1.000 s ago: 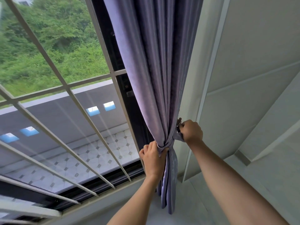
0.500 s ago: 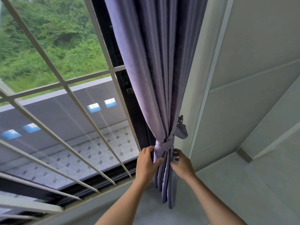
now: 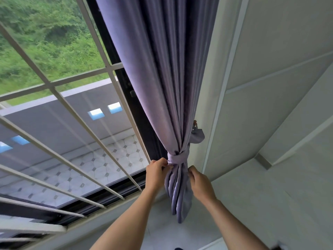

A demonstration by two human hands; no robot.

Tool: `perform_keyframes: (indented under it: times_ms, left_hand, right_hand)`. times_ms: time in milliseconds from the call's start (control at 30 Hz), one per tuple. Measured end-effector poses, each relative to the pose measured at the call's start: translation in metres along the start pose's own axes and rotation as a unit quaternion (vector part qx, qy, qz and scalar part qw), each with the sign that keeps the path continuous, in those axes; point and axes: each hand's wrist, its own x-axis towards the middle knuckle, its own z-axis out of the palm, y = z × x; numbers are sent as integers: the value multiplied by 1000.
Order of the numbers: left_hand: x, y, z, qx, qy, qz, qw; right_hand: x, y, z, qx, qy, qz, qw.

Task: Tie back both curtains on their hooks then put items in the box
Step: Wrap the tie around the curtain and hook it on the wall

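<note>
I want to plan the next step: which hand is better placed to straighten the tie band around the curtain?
Probably the left hand: its fingertips already pinch the tie band at its edge. The right hand sits lower, on the curtain folds beneath the band.

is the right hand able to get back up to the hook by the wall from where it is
Probably yes: the right hand sits just below the hook, with only the tieback's loose end hanging between them beside the curtain.

Bright daylight through window (image 3: 68,109); soft shadows; wide-angle bending at edges; slight blur.
</note>
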Motion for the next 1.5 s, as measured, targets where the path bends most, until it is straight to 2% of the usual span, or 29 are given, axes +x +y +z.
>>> perform_keyframes:
  times_ms: [133,267,400,500,600,767,1067,1167,1333,1433,1500]
  left_hand:
    - [-7,11,-2,77,15,-4,997]
    - [-16,11,-3,101,-8,9,995]
    - [-27,21,-13,10,37,94,995]
    - [-27,37,-24,-77,104,110,985]
    - [-22,55,-33,-109,139,113,978]
    - [-10,74,-42,-116,185,91,972]
    - [-6,69,-52,-92,188,144,967]
    - [9,65,-63,-78,142,163,973]
    - [38,51,-88,-139,-92,149,975]
    - [44,48,-101,-161,-138,104,972]
    - [37,48,-104,-164,-128,92,974]
  right_hand:
    - [14,-6,-13,-58,-17,21,998]
    - [16,-27,-18,-68,25,48,996]
    - [5,-37,-12,-73,42,58,995]
    - [5,-43,-9,-120,33,44,991]
    - [8,-49,-6,-153,34,29,987]
    - [15,-51,-3,-131,2,41,990]
    - [6,-45,0,-127,5,31,991]
    - [4,-33,-8,-113,-7,18,993]
    - [7,-29,-17,-95,6,31,995]
    - [3,-45,-12,-46,33,47,997]
    - [-1,-53,-8,3,57,50,997]
